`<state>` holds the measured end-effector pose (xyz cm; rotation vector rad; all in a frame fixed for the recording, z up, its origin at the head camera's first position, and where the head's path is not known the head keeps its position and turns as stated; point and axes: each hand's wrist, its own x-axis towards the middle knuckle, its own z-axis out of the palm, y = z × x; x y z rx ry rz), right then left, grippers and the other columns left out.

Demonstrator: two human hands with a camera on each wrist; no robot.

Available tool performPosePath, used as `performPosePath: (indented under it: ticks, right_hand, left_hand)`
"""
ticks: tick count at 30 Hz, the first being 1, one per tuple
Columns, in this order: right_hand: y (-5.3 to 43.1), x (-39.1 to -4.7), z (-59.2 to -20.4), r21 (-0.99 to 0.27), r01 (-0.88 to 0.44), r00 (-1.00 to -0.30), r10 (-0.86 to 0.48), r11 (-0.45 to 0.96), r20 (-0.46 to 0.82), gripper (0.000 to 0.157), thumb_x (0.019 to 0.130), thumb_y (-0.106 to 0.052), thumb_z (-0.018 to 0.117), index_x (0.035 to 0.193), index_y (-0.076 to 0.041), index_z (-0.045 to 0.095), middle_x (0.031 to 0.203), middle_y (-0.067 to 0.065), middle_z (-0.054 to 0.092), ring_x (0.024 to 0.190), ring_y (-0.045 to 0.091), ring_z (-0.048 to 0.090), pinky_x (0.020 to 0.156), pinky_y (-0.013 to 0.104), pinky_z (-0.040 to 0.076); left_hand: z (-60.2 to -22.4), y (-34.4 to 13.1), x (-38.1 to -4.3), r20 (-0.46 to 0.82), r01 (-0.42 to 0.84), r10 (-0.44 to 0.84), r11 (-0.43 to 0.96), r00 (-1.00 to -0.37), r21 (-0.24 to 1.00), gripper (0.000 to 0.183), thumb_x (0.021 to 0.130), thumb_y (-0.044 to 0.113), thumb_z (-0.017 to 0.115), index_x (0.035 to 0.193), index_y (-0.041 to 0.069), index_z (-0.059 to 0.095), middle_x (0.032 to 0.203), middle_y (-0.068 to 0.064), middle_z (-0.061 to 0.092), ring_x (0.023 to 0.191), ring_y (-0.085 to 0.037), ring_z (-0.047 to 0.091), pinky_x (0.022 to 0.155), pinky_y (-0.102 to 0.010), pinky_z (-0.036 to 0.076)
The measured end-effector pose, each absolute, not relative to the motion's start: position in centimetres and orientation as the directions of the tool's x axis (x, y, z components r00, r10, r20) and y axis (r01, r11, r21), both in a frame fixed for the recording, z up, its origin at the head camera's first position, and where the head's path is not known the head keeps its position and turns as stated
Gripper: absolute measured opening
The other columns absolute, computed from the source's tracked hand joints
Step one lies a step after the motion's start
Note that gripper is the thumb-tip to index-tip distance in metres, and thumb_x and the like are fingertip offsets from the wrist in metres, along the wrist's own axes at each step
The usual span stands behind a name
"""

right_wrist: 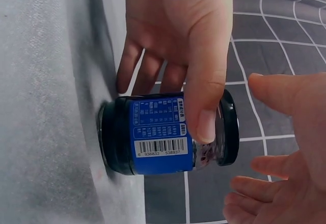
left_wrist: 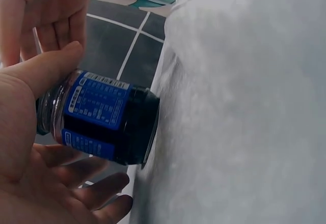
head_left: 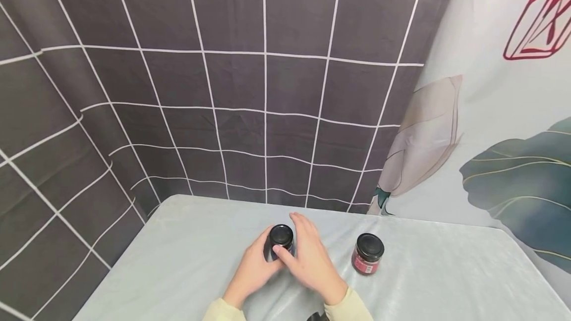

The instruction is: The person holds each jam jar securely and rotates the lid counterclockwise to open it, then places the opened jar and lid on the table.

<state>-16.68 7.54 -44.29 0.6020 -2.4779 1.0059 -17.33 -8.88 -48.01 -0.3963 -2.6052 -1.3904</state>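
A glass jar (head_left: 281, 237) with a black lid, a blue label and dark contents stands upright, its base at the cloth. My left hand (head_left: 256, 264) holds it, thumb across the glass above the label and fingers round the far side; in the right wrist view this left hand (right_wrist: 178, 30) comes in from the top. My right hand (head_left: 310, 254) is on the jar's other side, fingers extended. In the right wrist view the right hand (right_wrist: 290, 137) is apart from the lid, its thumb and fingers spread. The blue label (right_wrist: 160, 135) shows a barcode.
A second jar (head_left: 368, 254), black-lidded with a red label, stands to the right on the pale cloth-covered table (head_left: 428, 281). Part of a dark object (head_left: 316, 316) shows at the bottom edge. Behind hang a dark grid-patterned curtain (head_left: 232, 83) and a leaf-printed cloth (head_left: 482, 113).
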Motion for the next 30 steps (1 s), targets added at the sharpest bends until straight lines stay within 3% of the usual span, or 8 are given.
performPosePath:
  ticks: [15, 30]
  right_hand:
    - [7.2, -17.4, -43.5, -0.538, -0.507, -0.841, -0.251, 0.674, 0.478, 0.073, 0.087, -0.030, 0.074, 0.142, 0.010, 0.044, 0.142, 0.027, 0.049, 0.134, 0.043, 0.044, 0.107, 0.054, 0.041]
    - [5.9, -17.8, -43.4, -0.507, -0.511, -0.824, -0.230, 0.694, 0.517, 0.071, 0.084, -0.029, 0.075, 0.137, 0.011, 0.049, 0.135, 0.028, 0.054, 0.128, 0.042, 0.049, 0.104, 0.052, 0.044]
  left_hand:
    - [-48.2, -7.7, -17.5, 0.178, 0.227, 0.149, 0.440, -0.973, 0.869, 0.086, 0.078, 0.023, 0.081, 0.149, -0.003, 0.039, 0.145, -0.023, 0.052, 0.134, -0.042, 0.048, 0.109, -0.060, 0.036]
    - [-48.6, -7.7, -17.4, 0.204, 0.251, 0.148, 0.487, -0.968, 0.837, 0.062, 0.085, 0.015, 0.075, 0.138, -0.001, 0.050, 0.129, -0.019, 0.063, 0.120, -0.035, 0.061, 0.100, -0.054, 0.047]
